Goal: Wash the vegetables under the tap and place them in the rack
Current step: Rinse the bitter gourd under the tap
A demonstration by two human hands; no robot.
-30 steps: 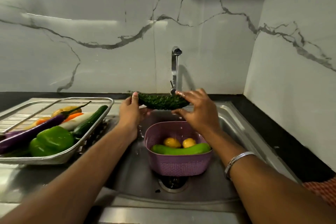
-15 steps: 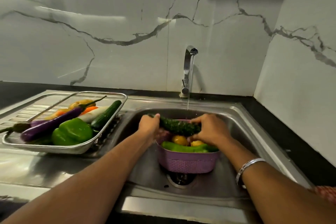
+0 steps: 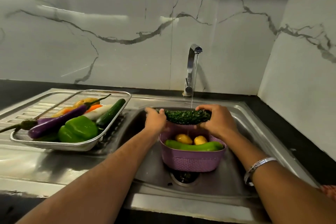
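A dark green bitter gourd (image 3: 185, 116) lies level under the water running from the steel tap (image 3: 192, 67). My left hand (image 3: 155, 121) grips its left end and my right hand (image 3: 217, 121) grips its right end. Below them a purple basket (image 3: 192, 160) stands in the sink (image 3: 254, 132), holding two yellow potatoes (image 3: 183, 139) and a long light green vegetable (image 3: 194, 147). On the drainboard at the left, the steel rack (image 3: 54, 144) carries a green capsicum (image 3: 78, 129), a purple brinjal (image 3: 58, 120), a cucumber (image 3: 111, 112) and other vegetables.
Marble walls close off the back and the right side. A black counter (image 3: 291, 132) runs round the sink. The drain (image 3: 183, 176) shows under the basket. A bangle (image 3: 258, 167) sits on my right wrist.
The gourd and both hands dipped towards the basket half a second ago and have now risen a little into the stream. The camera view has shifted.
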